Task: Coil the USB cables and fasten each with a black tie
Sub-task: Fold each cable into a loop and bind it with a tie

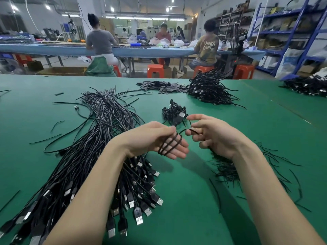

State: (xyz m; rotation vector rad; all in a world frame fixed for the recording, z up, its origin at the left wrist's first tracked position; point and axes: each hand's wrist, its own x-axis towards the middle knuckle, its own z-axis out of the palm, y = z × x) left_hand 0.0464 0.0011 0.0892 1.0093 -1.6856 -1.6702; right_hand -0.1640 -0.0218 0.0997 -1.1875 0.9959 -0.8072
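Head view: left hand (159,138) flat, fingers straight, black USB cable (169,145) looped several turns round them. Right hand (210,137) pinches the cable's free end, mid-desk. Small pile of tied coils (174,112) just beyond. Big heap of loose cables (99,152) toward the left edge: most of the job remains. Ties (230,168) near the right forearm.
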